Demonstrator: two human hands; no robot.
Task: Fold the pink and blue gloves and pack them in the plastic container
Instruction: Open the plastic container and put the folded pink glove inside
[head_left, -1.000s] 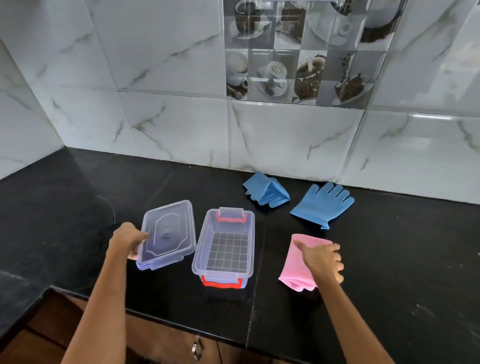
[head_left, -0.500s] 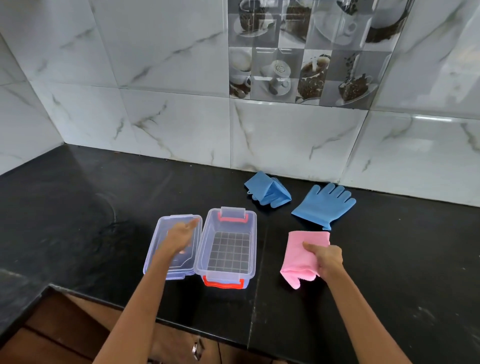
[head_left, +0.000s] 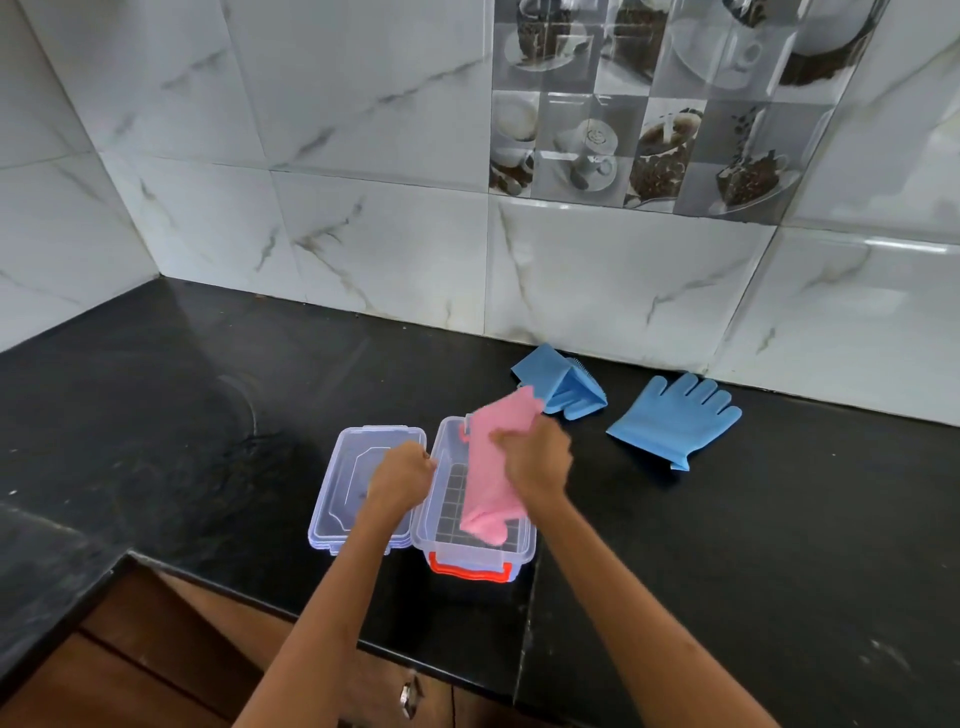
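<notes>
The folded pink glove (head_left: 491, 465) hangs over the open container (head_left: 524, 540), clenched in the right hand (head_left: 535, 457). The left hand (head_left: 402, 475), fist closed, grips the container's left rim. Left of it lies the lid (head_left: 343, 483); behind it on the counter (head_left: 727, 545), a folded blue glove (head_left: 563, 387) and a flat one (head_left: 675, 418).

Black counter (head_left: 156, 415); marble wall tiles (head_left: 363, 234); coffee-print tiles (head_left: 649, 104).

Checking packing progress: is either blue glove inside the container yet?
No, the folded blue glove and flat blue glove both lie on the countertop, outside the container.
</notes>
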